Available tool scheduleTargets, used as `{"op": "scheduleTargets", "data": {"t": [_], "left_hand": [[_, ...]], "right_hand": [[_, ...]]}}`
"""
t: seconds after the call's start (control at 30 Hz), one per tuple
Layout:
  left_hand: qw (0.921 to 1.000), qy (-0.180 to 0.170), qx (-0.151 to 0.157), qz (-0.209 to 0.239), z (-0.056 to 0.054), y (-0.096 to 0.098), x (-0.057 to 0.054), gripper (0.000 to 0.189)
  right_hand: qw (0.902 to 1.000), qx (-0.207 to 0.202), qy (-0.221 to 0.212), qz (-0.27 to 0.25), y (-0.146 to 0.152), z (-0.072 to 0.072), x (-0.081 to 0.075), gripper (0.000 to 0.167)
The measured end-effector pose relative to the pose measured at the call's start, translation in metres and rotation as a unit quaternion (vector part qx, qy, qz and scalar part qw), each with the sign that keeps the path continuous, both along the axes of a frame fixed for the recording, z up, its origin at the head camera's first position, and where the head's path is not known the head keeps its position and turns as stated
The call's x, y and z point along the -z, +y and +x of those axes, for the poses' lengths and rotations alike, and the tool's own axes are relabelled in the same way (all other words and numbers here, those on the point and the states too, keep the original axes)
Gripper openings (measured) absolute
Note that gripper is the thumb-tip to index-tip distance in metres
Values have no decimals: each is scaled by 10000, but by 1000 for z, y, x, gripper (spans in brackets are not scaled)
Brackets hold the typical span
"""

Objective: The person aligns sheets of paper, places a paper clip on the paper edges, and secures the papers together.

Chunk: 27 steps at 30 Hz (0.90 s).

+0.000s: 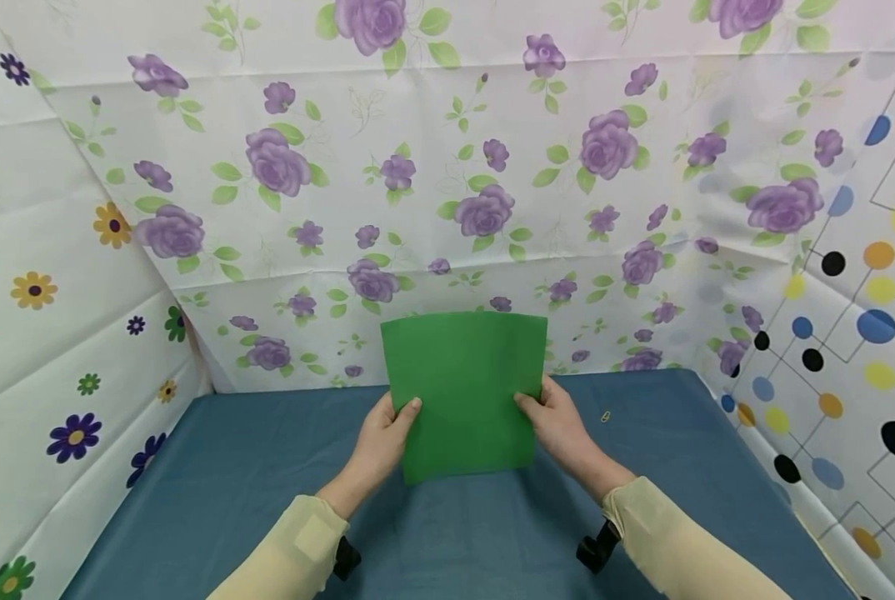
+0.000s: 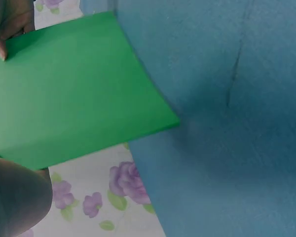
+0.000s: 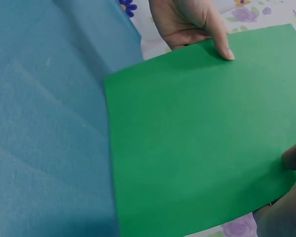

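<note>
A sheet of green paper (image 1: pixel 466 396) is held up over the blue-covered table, its top edge slightly bowed. My left hand (image 1: pixel 387 429) pinches its left edge, thumb on the front face and fingers behind. On the opposite edge my right hand (image 1: pixel 560 421) grips the sheet the same way. The right wrist view shows the sheet (image 3: pixel 202 128) between both hands, the left hand (image 3: pixel 192 22) at its far edge. A small glint shows by the right fingers there. In the left wrist view, one lower corner of the sheet (image 2: pixel 153 116) hangs close over the cloth.
A small yellow paper clip (image 1: pixel 606 417) lies on the blue cloth (image 1: pixel 267 467) to the right of my right hand. Behind the table hangs a white curtain (image 1: pixel 432 208) with purple flowers. Patterned sheets enclose the left and right sides.
</note>
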<state>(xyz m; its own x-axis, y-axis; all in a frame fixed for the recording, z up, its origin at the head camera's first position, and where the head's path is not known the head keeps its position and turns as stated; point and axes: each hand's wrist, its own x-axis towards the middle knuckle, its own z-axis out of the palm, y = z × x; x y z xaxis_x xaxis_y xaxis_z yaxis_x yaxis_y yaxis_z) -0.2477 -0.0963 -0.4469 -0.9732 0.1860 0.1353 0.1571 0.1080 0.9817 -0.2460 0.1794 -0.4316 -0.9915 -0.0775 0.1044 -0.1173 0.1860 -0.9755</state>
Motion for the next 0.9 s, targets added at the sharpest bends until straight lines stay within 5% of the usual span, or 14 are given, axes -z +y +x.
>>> {"op": "scheduleTargets", "data": {"t": [0.3,0.53,0.9], "left_hand": [[9991,-357,206,-106,-2,-6,-9,39],[9921,-907,859,89,-5,-15,-11,43],[9723,-1578,1693,327,-6,-23,10,48]], "right_hand": [[9994,-165,-147,252,12,1,-8,41],[9962,-622,-588,137,23,1,-10,41],[9780,-1359,-1549,-335,35,-1,11,44]]}}
